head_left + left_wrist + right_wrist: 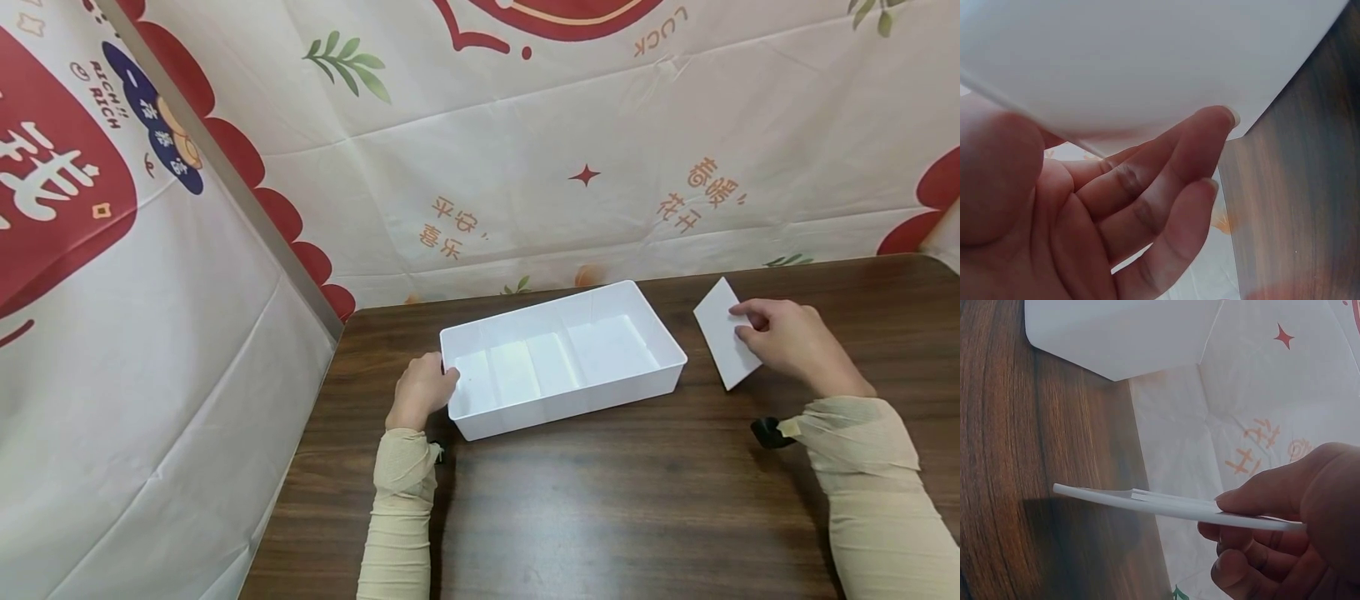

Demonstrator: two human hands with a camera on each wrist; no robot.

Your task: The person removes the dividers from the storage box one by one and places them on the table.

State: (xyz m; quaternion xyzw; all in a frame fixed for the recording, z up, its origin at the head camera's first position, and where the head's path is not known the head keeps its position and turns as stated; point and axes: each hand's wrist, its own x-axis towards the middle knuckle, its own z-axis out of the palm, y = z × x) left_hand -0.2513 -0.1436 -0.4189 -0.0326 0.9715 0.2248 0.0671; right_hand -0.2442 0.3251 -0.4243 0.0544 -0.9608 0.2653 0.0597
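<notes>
The person's left grip [422, 389] is closed round the near wall of a white box [577, 406], its thumb at the rim and its fingers against the outside of that wall. The box is open-topped and stretches away to the right of this grip, over the dark wooden bench [600, 508]. Pale lines cross its floor.

The right grip [789, 340] is nearly closed, pinching a thin white panel [723, 335] between thumb and fingers. The panel juts out from the fingertips toward the box, tilted, and lies between the right grip and the box's far end, near the box but apart from it. Whether its lower corner touches the bench cannot be told.

Behind each grip runs a beige sleeve [397, 500], and a small dark object [774, 432] sits at the cuff below the right grip. Beyond both grips hangs a white printed cloth [525, 142] with red and orange designs.
</notes>
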